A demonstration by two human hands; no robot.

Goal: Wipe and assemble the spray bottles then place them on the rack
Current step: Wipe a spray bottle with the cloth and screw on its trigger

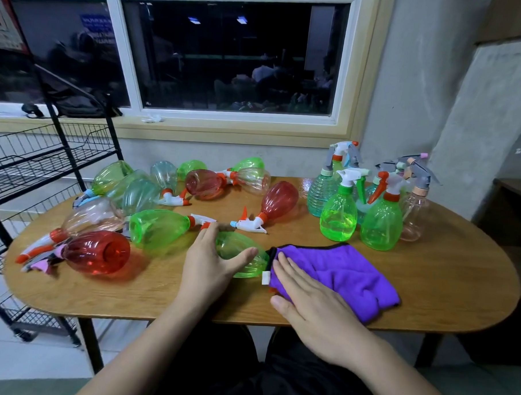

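Observation:
A green bottle (244, 256) lies on its side near the front of the wooden table (429, 279). My left hand (211, 261) grips it, thumb and fingers wrapped round its body. My right hand (311, 304) lies flat, fingers straight, on a purple cloth (354, 273) just right of that bottle. Several green, red, pink and teal spray bottles (159, 228) lie scattered across the table's left and middle. Several more spray bottles (380, 223) stand upright with their trigger heads on at the back right. A black wire rack (31, 163) stands off the table's left end.
A wall with a dark window runs behind the table. A red bottle (98, 251) lies at the front left, close to the table edge. Bare wood shows at the front edge and the right end of the table.

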